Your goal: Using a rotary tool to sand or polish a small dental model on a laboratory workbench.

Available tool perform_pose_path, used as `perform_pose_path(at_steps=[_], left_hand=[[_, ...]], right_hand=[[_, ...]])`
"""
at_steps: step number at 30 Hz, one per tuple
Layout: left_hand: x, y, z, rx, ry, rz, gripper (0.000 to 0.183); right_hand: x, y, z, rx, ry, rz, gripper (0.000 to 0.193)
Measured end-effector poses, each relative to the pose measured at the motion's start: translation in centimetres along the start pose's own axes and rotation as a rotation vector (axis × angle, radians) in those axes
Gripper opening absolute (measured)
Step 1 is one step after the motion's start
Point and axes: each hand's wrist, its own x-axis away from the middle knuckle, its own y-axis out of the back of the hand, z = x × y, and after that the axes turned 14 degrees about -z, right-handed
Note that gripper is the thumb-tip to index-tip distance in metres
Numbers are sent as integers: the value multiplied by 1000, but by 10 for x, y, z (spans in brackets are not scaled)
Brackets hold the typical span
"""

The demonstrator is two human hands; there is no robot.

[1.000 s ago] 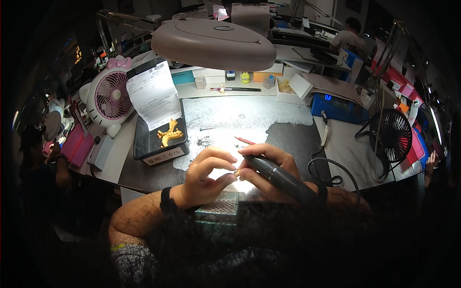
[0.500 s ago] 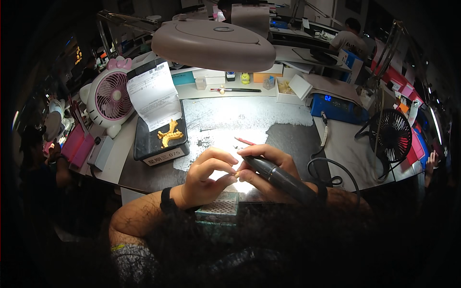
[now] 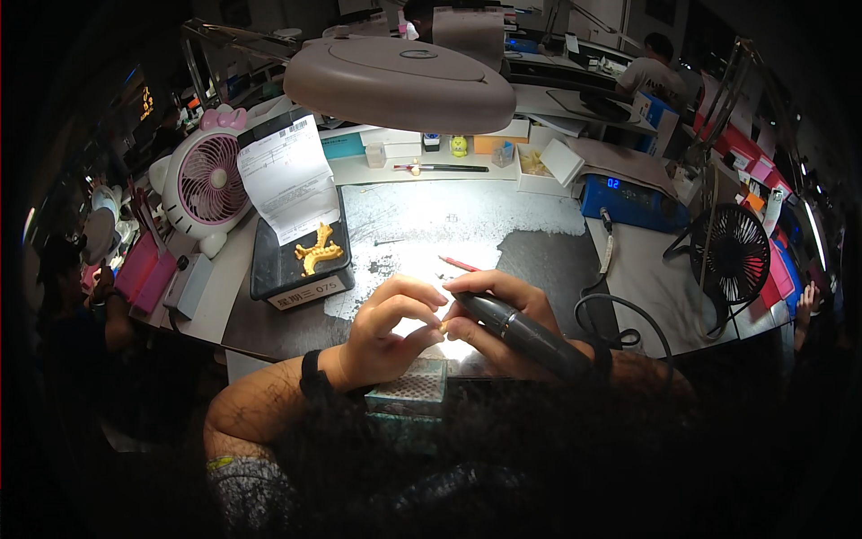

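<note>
Head view: pinching tiny yellowish piece (image 3: pixel 444 329) with left hand (image 3: pixel 381 334), grasping dark-grey cylindrical handpiece (image 3: pixel 525 331) with right hand (image 3: pixel 530 296), by worn black worktop (image 3: pixel 549 269)'s near edge. Could drop piece through loose pinch.

- The handpiece (image 3: pixel 530 340) in my right hand (image 3: pixel 507 314): smooth dark casing, low sheen, shiny metal-looking ring.
- Toward the desk's (image 3: pixel 642 278) left edge, my tray (image 3: pixel 269 269): smooth black plastic; its sheet (image 3: pixel 292 180): creased matt paper.
- My desk mat (image 3: pixel 552 256): dark, matt, with a rough, patchy silvery layer.
- The lamp head (image 3: pixel 400 85) overhead: smooth, matt plastic.
</note>
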Motion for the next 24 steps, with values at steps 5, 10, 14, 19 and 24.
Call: perform_pose_path(at_steps=[5,10,14,19,24], left_hand=[[1,0,4,12,-27,-1,22],[1,-3,0,-4,11,-52,22],[2,-1,1,-26,37,-52,20],[3,-2,0,-11,58,-71,20],[2,0,-3,38,96,-43,26]], right_hand=[[1,0,-1,9,-11,-8,41],[2,1,0,12,-15,-22,44],[3,0,-3,5,-16,-32,45],[3,-1,1,21,44,-42,47],[5,-3,0,-11,36,-49,48]])
